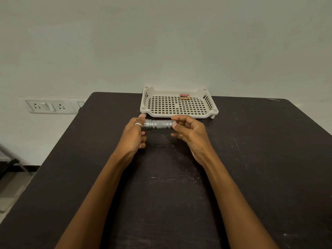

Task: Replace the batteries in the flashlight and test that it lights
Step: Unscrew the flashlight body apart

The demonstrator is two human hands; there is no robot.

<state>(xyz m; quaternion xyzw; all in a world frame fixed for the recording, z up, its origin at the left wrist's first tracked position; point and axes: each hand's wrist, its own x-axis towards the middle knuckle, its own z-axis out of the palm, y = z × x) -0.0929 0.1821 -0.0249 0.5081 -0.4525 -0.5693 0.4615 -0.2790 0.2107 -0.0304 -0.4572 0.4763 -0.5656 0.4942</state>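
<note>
We look down on the dark surface (pixel 251 159). Its far edge meets the wall (pixel 161 42) and its left edge drops off near a wall socket (pixel 46 106). Bare room lies open on both sides of the forearms and close to us. Both forearms reach forward and converge toward the middle. A pale perforated tray (pixel 158 115) sits at the far edge, just beyond the hands.

Our left hand (pixel 134 135) curls its fingers round the wider head of the flashlight (pixel 159 124) and wears a ring (pixel 138 124). Our right hand (pixel 190 133) pinches the tail end between thumb and forefinger, the other fingers loosely bent.

The flashlight lies level between them, just before the tray's near rim. It is silver metal with a knurled barrel. We cannot tell whether it touches the surface. The batteries (pixel 185 97), copper and black, lie by the tray's far wall.
</note>
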